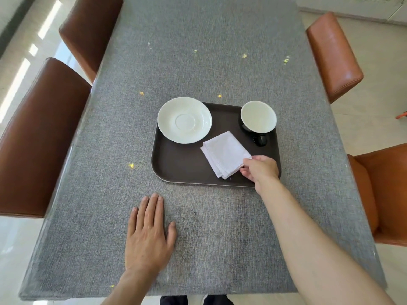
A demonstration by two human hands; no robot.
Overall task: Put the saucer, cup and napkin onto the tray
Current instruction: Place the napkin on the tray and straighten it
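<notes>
A dark brown tray point(180, 166) lies in the middle of the table. On its far left corner rests a white saucer point(184, 119), its rim overhanging the tray edge. A cup point(258, 116), white inside and black outside with a black handle, stands in the far right corner. A folded white napkin point(224, 154) lies on the tray between them. My right hand point(261, 169) pinches the napkin's near right corner with thumb and fingers. My left hand point(149, 234) lies flat, palm down, on the tablecloth in front of the tray and holds nothing.
The table carries a grey woven cloth point(220, 62). Brown leather chairs stand on the left point(41, 137) and far left point(88, 29), orange ones on the right point(332, 56) and near right point(383, 194). The table's near edge runs just in front of me.
</notes>
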